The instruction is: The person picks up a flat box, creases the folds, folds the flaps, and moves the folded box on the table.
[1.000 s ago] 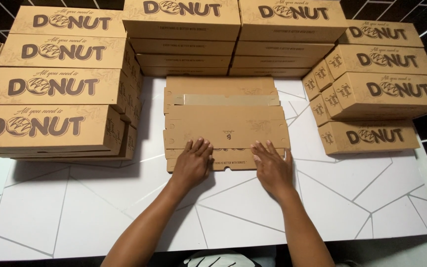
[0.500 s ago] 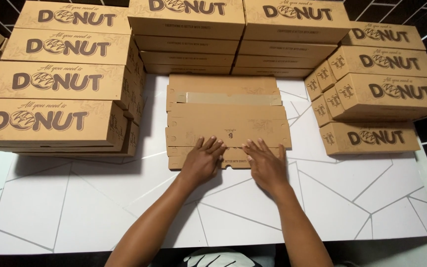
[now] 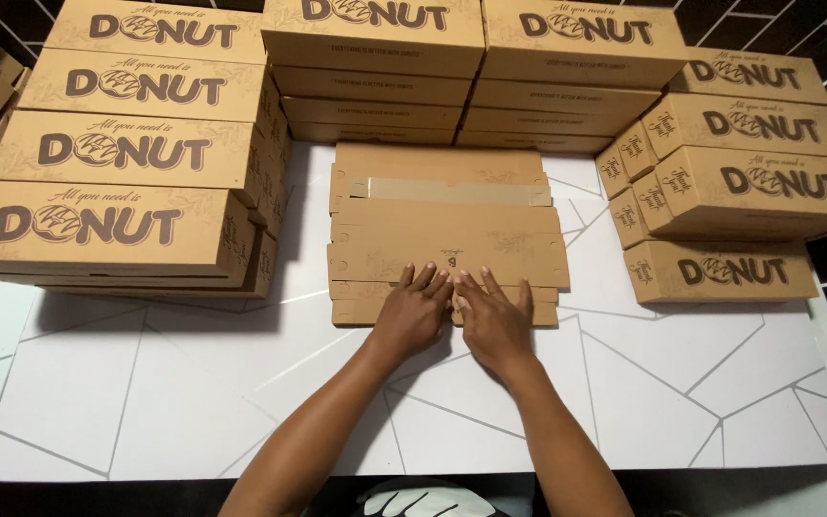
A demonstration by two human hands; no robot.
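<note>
Cardboard flat stack [image 3: 447,225] mid-table [image 3: 145,402], both hands flat on its near edge, left hand [image 3: 413,311] beside right hand [image 3: 492,321], nothing gripped. Box piles [image 3: 117,153] crowd left, behind, right [image 3: 739,182] of stack.

We see our left hand [image 3: 413,311] and right hand [image 3: 493,321] lying flat, side by side and touching, on the near edge of a flat, unfolded cardboard box blank [image 3: 447,230] on the white tabletop [image 3: 174,393]. Stacks of folded brown boxes [image 3: 117,153] stand at the left, more boxes [image 3: 748,182] at the right, and further stacks [image 3: 471,72] line the far edge.
</note>
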